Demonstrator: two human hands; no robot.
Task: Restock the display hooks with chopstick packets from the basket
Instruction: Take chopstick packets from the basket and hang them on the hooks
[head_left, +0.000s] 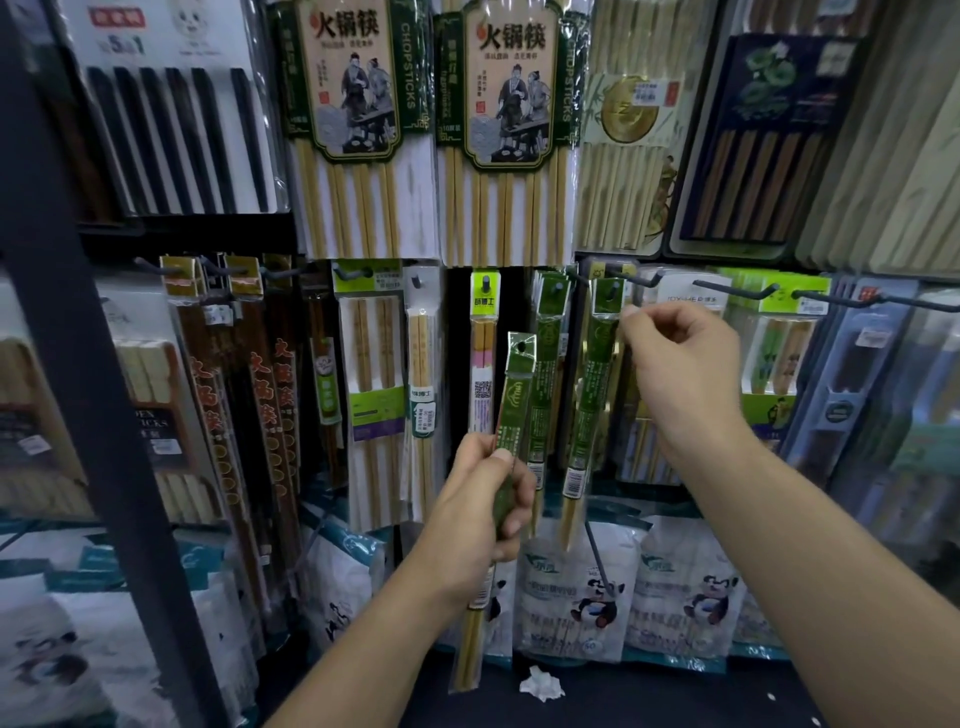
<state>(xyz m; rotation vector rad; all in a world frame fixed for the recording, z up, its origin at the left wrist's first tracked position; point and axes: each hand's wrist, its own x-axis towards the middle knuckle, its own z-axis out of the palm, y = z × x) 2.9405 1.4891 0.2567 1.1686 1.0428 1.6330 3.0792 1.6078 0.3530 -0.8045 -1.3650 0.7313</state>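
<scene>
While your left hand (485, 499) grips one green chopstick packet (514, 395) upright below the hooks, your right hand (680, 364) pinches the top of the hanging packet (592, 395) on its hook (614, 286).

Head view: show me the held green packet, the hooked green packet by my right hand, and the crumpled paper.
Held packet (511, 400): head view, green upper sleeve.
Hooked packet (589, 389): head view, green sleeve's middle.
Crumpled paper (541, 685): head view, white centre.
</scene>
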